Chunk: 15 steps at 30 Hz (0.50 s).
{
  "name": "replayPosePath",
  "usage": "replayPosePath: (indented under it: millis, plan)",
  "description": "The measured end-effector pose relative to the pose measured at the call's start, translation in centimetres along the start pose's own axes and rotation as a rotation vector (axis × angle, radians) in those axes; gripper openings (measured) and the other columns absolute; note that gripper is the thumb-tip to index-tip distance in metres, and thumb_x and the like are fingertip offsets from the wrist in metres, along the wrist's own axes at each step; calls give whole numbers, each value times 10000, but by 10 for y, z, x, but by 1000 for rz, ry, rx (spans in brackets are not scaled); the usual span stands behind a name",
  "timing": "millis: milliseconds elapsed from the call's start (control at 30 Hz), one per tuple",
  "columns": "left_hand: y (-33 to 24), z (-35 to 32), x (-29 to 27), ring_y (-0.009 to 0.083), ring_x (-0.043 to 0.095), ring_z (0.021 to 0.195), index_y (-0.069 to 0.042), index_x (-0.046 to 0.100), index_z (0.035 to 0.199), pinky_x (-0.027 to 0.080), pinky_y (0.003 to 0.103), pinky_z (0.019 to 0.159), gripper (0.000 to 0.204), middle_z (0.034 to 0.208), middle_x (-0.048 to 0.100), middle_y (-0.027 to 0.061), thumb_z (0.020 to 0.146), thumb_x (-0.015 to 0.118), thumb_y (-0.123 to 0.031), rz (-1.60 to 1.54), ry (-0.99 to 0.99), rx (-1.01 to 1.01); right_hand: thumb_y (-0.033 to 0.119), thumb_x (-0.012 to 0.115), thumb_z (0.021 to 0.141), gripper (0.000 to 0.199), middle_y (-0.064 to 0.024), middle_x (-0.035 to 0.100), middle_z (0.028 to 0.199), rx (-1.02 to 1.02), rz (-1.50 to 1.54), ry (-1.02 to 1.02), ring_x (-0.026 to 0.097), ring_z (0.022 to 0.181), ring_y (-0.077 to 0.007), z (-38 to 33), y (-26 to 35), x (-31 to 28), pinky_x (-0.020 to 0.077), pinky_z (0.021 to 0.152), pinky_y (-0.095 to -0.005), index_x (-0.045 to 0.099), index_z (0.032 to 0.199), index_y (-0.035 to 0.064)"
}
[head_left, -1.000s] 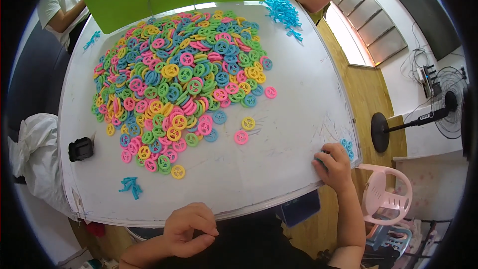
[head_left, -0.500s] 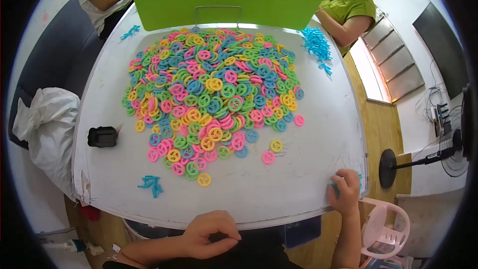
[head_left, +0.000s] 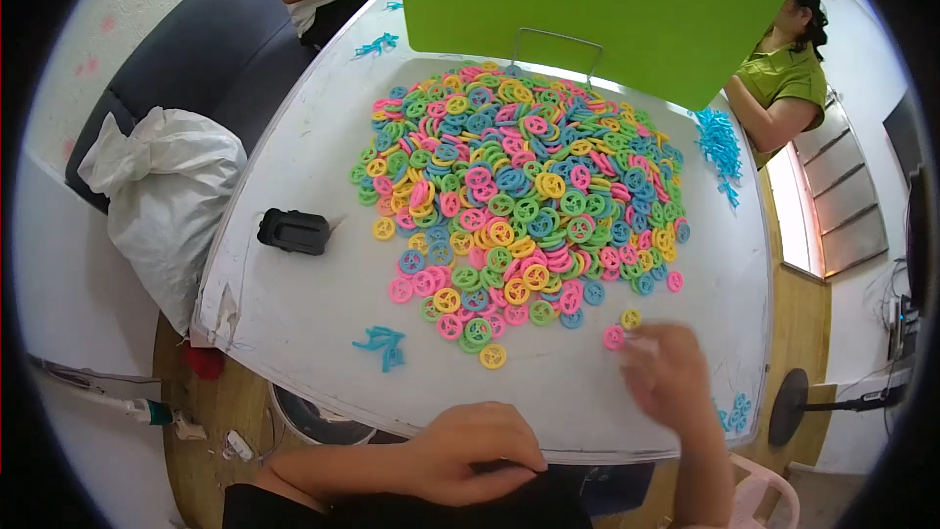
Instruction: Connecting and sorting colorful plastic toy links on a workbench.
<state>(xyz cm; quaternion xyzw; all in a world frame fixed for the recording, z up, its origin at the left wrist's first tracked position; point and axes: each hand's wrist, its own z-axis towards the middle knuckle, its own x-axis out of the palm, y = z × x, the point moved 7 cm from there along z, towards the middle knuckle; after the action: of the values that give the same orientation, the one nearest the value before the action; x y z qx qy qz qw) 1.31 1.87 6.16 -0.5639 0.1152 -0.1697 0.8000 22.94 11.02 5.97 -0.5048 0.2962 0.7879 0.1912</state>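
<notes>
Touching fingers (head_left: 636, 348): pink ring (head_left: 614, 337)

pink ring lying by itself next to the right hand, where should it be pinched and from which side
Pinch the pink ring by its outer rim, coming from the near side where the right hand already is. It lies flat on the white table, so fingertips must catch opposite edges. A yellow ring sits close on its far side, and the pile lies beyond, so the near side looks freer.

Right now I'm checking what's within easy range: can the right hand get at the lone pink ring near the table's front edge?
Probably yes. The right hand is blurred but sits right beside the pink ring, on bare white table, with nothing between them.
</notes>
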Motion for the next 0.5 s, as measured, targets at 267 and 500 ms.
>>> replayPosePath:
  millis: [267, 500]
  plan:
    - [35, 6, 21, 230, 655, 786, -95, 715, 1016, 502, 355, 656, 235, 910, 678, 36, 795, 792, -69, 538, 133, 213, 156, 722, 887, 336, -214, 657, 1191, 319, -412, -254, 617, 1109, -400, 100, -248, -67, 494, 966, -446, 658, 1185, 15]
    - [41, 2, -1, 224, 627, 641, -103, 735, 965, 466, 340, 559, 243, 747, 646, 23, 741, 797, -32, 495, -30, 199, 347, 657, 948, 512, -229, 609, 1288, 570, -435, -320, 585, 1204, -408, 161, -416, -56, 471, 1024, -493, 593, 1350, 36]
